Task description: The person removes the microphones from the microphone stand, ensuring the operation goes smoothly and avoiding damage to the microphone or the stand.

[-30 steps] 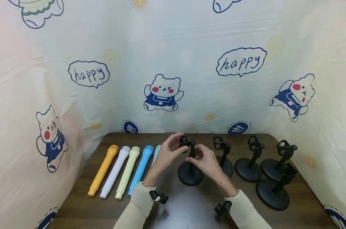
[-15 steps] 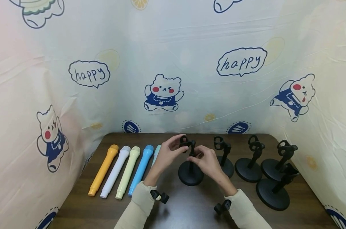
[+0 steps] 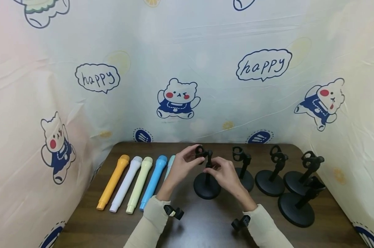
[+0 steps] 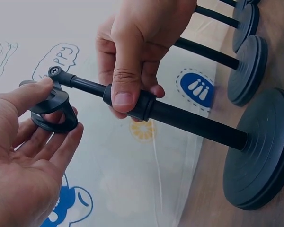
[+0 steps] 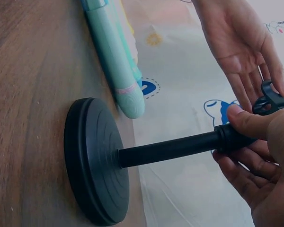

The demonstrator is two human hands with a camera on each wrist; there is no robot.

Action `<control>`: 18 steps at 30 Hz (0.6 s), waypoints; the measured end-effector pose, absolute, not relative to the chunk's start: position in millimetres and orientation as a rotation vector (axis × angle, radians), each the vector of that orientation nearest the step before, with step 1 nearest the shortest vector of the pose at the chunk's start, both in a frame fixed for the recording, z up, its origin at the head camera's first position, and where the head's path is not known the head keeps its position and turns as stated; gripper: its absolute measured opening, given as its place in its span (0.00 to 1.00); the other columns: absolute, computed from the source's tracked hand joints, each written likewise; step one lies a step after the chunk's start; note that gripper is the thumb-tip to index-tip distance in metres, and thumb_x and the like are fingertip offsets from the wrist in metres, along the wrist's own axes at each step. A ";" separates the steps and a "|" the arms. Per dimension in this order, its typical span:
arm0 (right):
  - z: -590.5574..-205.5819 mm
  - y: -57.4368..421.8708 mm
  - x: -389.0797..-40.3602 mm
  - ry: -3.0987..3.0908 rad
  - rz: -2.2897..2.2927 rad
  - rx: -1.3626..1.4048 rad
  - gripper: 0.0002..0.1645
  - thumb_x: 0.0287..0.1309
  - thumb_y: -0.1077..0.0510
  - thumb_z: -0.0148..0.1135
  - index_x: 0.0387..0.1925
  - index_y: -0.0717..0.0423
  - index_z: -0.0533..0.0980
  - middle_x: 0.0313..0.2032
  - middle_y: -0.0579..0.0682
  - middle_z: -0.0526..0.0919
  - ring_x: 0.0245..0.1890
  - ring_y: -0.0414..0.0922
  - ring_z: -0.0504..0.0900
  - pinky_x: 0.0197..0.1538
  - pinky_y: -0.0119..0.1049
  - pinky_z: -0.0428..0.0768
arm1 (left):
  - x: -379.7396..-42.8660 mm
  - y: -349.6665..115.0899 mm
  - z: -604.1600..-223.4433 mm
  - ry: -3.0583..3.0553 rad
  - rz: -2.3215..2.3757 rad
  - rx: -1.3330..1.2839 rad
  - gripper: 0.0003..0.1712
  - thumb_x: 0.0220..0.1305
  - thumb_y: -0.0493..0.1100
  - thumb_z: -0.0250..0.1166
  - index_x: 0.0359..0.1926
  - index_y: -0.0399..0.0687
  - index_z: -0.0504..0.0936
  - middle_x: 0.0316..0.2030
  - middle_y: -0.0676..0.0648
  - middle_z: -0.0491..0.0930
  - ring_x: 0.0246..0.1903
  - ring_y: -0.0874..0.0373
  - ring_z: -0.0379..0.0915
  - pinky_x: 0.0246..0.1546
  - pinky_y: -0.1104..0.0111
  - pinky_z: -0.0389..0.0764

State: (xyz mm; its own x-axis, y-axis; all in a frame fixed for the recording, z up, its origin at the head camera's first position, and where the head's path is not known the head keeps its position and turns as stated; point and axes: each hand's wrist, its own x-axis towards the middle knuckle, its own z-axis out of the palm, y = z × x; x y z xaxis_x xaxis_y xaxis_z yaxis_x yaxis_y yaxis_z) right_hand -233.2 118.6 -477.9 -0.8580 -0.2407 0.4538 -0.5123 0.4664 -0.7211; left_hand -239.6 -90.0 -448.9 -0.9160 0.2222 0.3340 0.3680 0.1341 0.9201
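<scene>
A black microphone stand (image 3: 207, 187) with a round base stands upright on the table between my hands. My left hand (image 3: 183, 167) holds the ring-shaped clip (image 4: 54, 106) at its top, thumb on one side and fingers on the other. Lower down, my right hand (image 3: 223, 172) pinches the thick collar (image 4: 144, 105) of the pole between thumb and fingers. In the left wrist view a thin inner rod (image 4: 89, 87) shows between collar and clip. The base (image 5: 97, 161) sits flat on the wood in the right wrist view.
Left of my hands lies a row of toy microphones: orange (image 3: 112, 182), white (image 3: 126, 184), pale yellow (image 3: 139, 186), blue (image 3: 153, 182) and a teal one (image 5: 116, 61) partly behind my left arm. Several more black stands (image 3: 269, 182) occupy the right side. A printed curtain (image 3: 180, 44) encloses the table.
Both hands keep their hold on the stand with almost no movement. The head view has shifted slightly.
</scene>
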 end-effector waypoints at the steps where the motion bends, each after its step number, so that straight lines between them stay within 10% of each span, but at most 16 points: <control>1: -478.0 119.2 -233.7 -2.427 1.341 0.657 0.10 0.58 0.60 0.80 0.41 0.53 0.86 0.36 0.47 0.88 0.34 0.41 0.87 0.39 0.34 0.86 | -239.4 -89.9 -449.2 -2.275 -1.900 -0.593 0.26 0.71 0.45 0.73 0.67 0.54 0.82 0.59 0.45 0.85 0.62 0.50 0.83 0.65 0.57 0.82; 18: -471.7 137.4 -244.8 -2.598 1.472 0.982 0.15 0.73 0.61 0.65 0.57 0.57 0.84 0.55 0.60 0.89 0.55 0.53 0.89 0.56 0.51 0.87 | -238.0 -89.4 -447.2 -2.285 -1.904 -0.580 0.27 0.71 0.45 0.73 0.69 0.55 0.81 0.59 0.45 0.85 0.63 0.50 0.82 0.68 0.51 0.80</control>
State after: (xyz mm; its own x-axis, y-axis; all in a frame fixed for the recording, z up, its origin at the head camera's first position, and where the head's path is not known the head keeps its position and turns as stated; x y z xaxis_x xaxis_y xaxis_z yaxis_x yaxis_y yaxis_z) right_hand -244.8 137.4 -471.7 -0.8047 -0.5172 0.2913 -0.5157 0.3660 -0.7746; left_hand -238.0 -89.4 -447.2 -0.9207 0.2179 0.3237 0.3577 0.1396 0.9234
